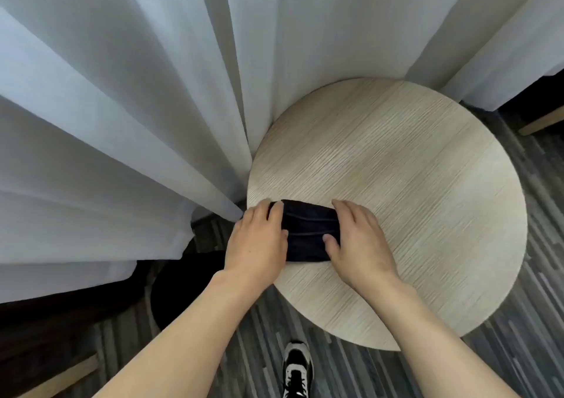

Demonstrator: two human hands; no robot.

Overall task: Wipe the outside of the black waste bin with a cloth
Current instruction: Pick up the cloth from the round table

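A folded dark navy cloth (308, 229) lies on the left part of a round light-wood table (412, 190). My left hand (259, 242) rests flat on the cloth's left end, fingers apart. My right hand (357, 239) lies on its right end, thumb pressed on the fabric. Neither hand has lifted the cloth. The black waste bin (183, 287) stands on the floor below and left of the table, partly hidden by my left forearm and the curtain.
White sheer curtains (122, 107) hang at the left and behind the table, touching its edge. Grey striped carpet (503, 352) covers the floor. My shoe (297, 370) shows at the bottom. Dark furniture (36, 336) sits at the lower left.
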